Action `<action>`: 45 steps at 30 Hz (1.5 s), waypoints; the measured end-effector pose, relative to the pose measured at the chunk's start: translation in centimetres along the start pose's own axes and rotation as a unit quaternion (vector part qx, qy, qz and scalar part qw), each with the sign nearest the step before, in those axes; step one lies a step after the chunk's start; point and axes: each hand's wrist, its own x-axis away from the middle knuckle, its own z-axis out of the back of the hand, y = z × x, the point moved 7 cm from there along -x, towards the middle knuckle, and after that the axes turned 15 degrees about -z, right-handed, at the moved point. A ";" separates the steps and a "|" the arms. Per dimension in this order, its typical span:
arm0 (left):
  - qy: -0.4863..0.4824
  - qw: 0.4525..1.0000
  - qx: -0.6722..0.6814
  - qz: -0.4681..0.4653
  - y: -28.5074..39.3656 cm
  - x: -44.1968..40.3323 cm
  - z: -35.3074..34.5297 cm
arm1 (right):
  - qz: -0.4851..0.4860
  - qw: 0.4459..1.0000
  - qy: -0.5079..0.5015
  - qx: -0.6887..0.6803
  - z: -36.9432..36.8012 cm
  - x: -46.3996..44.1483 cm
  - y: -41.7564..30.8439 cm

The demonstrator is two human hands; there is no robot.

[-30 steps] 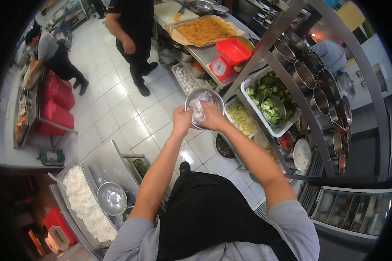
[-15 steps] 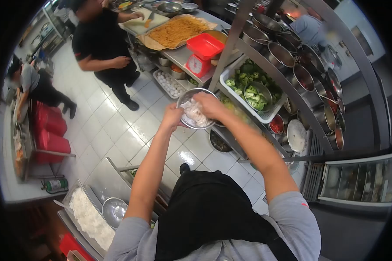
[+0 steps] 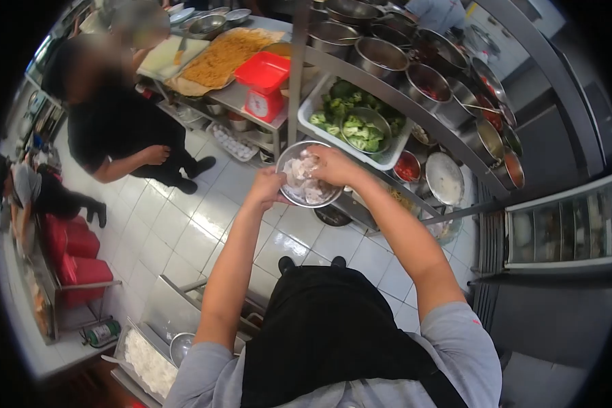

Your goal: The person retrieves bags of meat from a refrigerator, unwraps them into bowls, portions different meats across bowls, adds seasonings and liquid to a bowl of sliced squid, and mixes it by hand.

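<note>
A steel mixing bowl is held out in front of my apron, above the tiled floor. My left hand is closed on its left rim. Inside lie pale, white-coated pieces that look like raw meat. My right hand reaches in over the right rim, its fingers curled on the pieces and partly hidden among them. Just beyond the bowl, a white basket of broccoli stands on the shelf, with a smaller steel bowl in it.
A red scale and a tray of orange-brown crumbs stand on the steel table. Steel pots line the right shelf. A co-worker in black stands at left. White powder fills a bin at lower left.
My view has turned to the right, so the table, basket and co-worker appear further left. My right hand has shifted among the pieces; my left hand still grips the bowl.
</note>
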 end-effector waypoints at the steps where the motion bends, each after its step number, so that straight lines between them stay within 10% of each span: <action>1: -0.042 0.999 0.006 0.016 0.1 -0.1 -1.2 | 0.035 0.999 0.000 -0.037 0.1 0.5 -0.6; 6: -0.096 0.994 -0.042 0.014 -1.2 -1.0 -3.8 | 0.155 0.983 0.006 0.101 -2.1 1.9 1.8; 14: -0.045 0.982 -0.106 -0.147 -1.8 -1.1 -6.5 | 0.034 0.990 0.127 0.053 -1.5 5.0 7.5; 16: -0.036 0.979 -0.130 -0.152 -3.2 -1.7 -6.4 | -0.100 0.965 -0.087 -0.224 -4.6 2.5 10.0; 18: -0.018 0.994 -0.078 -0.072 -3.8 -1.1 -6.1 | -0.167 0.977 -0.064 -0.113 -3.1 2.4 9.8; 21: -0.003 0.999 -0.045 -0.026 -3.3 -0.7 -4.9 | -0.070 0.991 0.113 0.035 1.4 4.1 6.2; 24: 0.000 1.000 -0.016 0.004 -2.5 0.1 -4.7 | 0.063 0.994 -0.080 0.039 1.4 4.4 4.2; 32: 0.038 0.999 -0.014 -0.023 -2.9 1.9 -3.4 | 0.115 0.971 -0.067 0.198 -4.0 0.5 2.9; 36: 0.139 0.985 0.015 -0.098 -1.5 3.8 0.3 | 0.188 0.970 0.081 0.132 -4.8 2.0 2.1; 40: 0.193 0.974 -0.038 -0.109 -2.7 5.3 3.9 | 0.005 0.991 -0.092 -0.098 -11.5 -3.1 3.3; 44: 0.265 0.960 0.052 -0.081 -2.6 7.8 9.1 | 0.241 0.967 0.075 -0.030 -11.1 -3.1 -3.7; 45: 0.277 0.956 0.034 -0.084 -0.2 9.4 9.7 | 0.258 0.966 -0.021 -0.015 -12.3 -4.1 -4.6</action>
